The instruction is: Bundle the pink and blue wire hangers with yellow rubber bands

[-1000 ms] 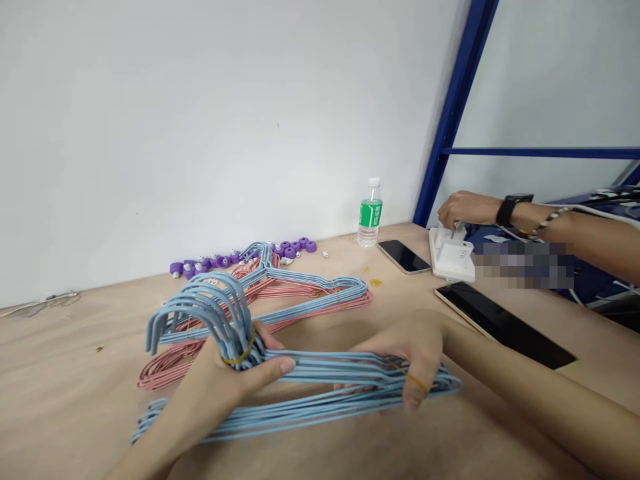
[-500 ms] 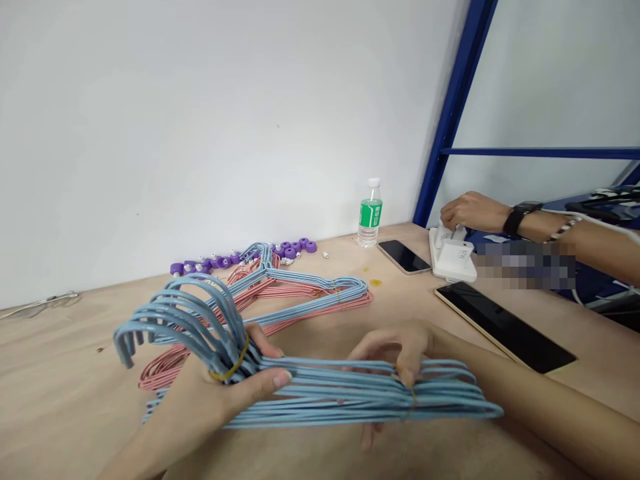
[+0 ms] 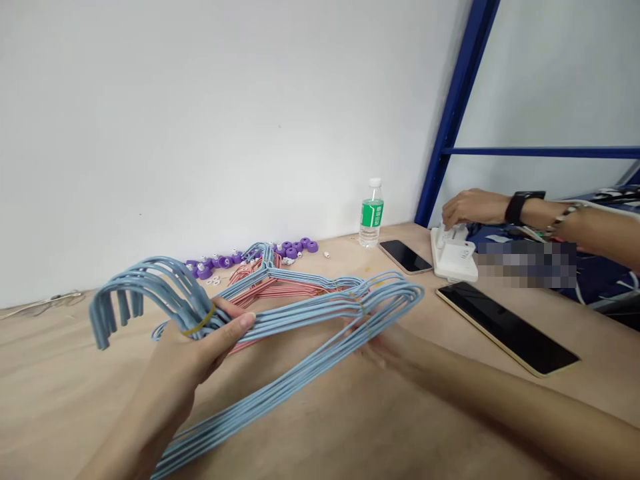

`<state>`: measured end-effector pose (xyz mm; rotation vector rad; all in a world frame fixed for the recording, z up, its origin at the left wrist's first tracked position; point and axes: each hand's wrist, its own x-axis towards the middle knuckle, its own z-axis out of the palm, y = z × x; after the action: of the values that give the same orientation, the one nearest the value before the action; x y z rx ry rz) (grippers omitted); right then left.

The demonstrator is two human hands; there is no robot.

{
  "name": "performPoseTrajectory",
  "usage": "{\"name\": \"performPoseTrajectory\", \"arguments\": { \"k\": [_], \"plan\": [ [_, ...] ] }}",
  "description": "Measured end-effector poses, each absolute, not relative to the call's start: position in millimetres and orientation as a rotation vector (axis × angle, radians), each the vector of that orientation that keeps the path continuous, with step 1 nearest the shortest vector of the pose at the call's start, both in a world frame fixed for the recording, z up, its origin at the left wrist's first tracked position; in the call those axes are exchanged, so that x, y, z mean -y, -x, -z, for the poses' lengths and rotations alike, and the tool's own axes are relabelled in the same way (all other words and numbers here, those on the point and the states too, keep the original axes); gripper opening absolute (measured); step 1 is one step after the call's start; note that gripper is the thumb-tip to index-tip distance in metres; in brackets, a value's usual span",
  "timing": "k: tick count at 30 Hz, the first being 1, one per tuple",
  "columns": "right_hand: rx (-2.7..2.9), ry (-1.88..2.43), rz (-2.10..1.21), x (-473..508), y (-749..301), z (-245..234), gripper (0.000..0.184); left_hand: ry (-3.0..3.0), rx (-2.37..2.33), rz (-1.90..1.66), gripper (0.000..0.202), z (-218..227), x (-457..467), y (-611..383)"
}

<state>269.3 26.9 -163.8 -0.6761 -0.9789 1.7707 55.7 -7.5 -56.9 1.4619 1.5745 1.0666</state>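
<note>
A bundle of light blue wire hangers (image 3: 310,315) is lifted over the table. My left hand (image 3: 193,357) is closed round its neck, thumb on top, just beside a yellow band (image 3: 201,321) that circles the base of the hooks. The hooks point left. At the right end another band (image 3: 360,303) ties the wires together. Behind and below that end is my right hand (image 3: 383,343), touching or very close to it; its fingers are blurred and partly covered. Past the held bundle, more blue hangers (image 3: 295,275) lie on pink hangers (image 3: 260,290).
Purple caps (image 3: 291,252) and small white pieces lie along the wall. Right of them stand a water bottle (image 3: 371,215), a phone (image 3: 405,257), a tablet (image 3: 505,327) and a white charging base (image 3: 455,260), which another person's hand (image 3: 473,208) touches. Blue metal posts (image 3: 453,113) rise behind.
The blue bundle's right end has swung up and left, spreading its lower wires. My right hand has gone from pinching the end band to a place behind the bundle. My left hand keeps its hold.
</note>
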Motion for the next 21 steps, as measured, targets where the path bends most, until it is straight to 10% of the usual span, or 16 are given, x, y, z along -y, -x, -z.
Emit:
{"name": "performPoseTrajectory", "arguments": {
  "k": [12,21],
  "plan": [
    [1.012,0.442,-1.575,7,-250,135,0.012,-0.967,-1.345,-1.063,0.040,61,-17,-41],
    [1.896,0.656,-0.085,32,-247,140,0.031,-0.945,-1.322,-1.037,0.037,58,-10,-47]
  ]
}}
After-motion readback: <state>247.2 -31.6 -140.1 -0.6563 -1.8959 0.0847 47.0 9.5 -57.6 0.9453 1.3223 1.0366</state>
